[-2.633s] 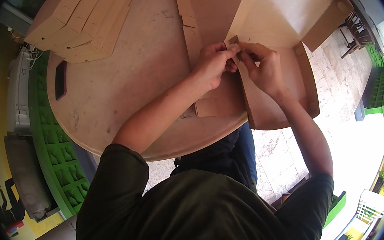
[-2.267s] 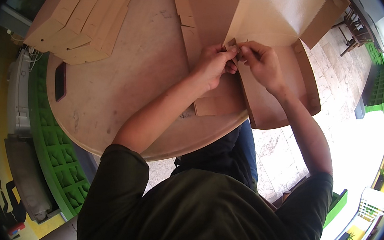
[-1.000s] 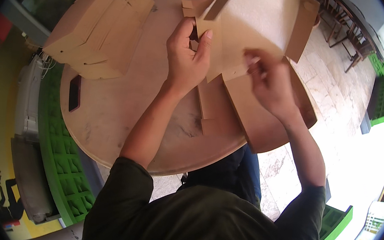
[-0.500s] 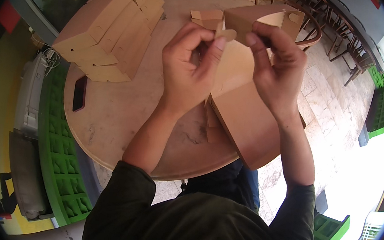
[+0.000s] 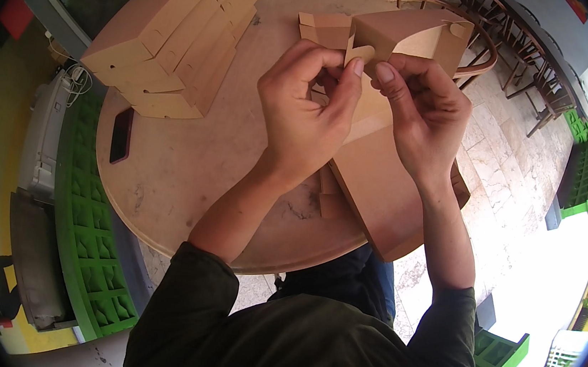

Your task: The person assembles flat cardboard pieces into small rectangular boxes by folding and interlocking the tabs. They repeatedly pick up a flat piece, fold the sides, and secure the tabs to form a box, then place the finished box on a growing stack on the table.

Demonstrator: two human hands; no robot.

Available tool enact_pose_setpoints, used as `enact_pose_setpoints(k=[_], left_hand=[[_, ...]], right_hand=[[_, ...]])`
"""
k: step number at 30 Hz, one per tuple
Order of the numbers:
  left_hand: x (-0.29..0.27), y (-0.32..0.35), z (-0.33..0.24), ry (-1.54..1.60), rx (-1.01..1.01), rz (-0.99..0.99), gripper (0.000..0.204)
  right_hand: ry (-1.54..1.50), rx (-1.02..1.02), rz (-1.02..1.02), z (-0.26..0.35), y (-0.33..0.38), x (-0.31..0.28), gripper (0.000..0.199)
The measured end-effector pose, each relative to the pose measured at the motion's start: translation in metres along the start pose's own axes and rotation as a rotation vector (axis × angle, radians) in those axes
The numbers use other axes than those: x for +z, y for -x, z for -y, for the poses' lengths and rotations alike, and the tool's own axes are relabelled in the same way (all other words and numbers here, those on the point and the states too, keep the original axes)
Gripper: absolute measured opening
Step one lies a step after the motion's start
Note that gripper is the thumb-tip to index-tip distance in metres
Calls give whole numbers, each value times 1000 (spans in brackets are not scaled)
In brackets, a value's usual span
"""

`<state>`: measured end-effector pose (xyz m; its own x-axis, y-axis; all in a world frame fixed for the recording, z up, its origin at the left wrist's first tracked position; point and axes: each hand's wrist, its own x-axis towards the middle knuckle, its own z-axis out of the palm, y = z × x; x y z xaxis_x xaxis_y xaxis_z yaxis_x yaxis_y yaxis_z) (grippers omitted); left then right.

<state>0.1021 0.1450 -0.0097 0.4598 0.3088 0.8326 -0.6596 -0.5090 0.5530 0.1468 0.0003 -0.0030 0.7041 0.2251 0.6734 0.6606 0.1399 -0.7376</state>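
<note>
A brown cardboard box blank (image 5: pixel 386 193) is held up over the round table (image 5: pixel 188 165), partly folded. My left hand (image 5: pixel 308 113) pinches a small flap near its upper edge between thumb and fingers. My right hand (image 5: pixel 423 111) grips the same edge just to the right, thumb pressed on the flap. The two hands nearly touch. The folded top part of the box (image 5: pixel 409 38) rises behind my fingers.
A stack of folded brown boxes (image 5: pixel 173 42) lies at the table's far left. A dark phone (image 5: pixel 121 135) rests by the left rim. Green crates (image 5: pixel 81 233) stand on the floor to the left, wooden chairs (image 5: pixel 517 42) at the far right.
The box has been lifted off the table and brought closer to me. Both hands rose with it and now pinch a flap at its upper edge.
</note>
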Motion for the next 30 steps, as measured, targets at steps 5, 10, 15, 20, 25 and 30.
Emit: enact_pose_setpoints(k=[5, 10, 15, 20, 25, 30], left_hand=[[-4, -4, -1, 6, 6, 49, 10], [-5, -7, 0, 120, -34, 91, 8], [-6, -6, -2, 66, -24, 101, 8], [0, -1, -3, 52, 13, 88, 10], [4, -1, -1, 65, 54, 50, 13], [0, -5, 2, 47, 78, 55, 13]], right_hand=[[10, -21, -31, -2, 0, 0, 15], [-49, -19, -54, 0, 0, 1, 18], [-41, -13, -44, -3, 0, 0, 21], [34, -152, -24, -10, -3, 1, 22], [-313, 134, 74, -2, -7, -12, 19], [-48, -82, 23, -5, -5, -1, 19]])
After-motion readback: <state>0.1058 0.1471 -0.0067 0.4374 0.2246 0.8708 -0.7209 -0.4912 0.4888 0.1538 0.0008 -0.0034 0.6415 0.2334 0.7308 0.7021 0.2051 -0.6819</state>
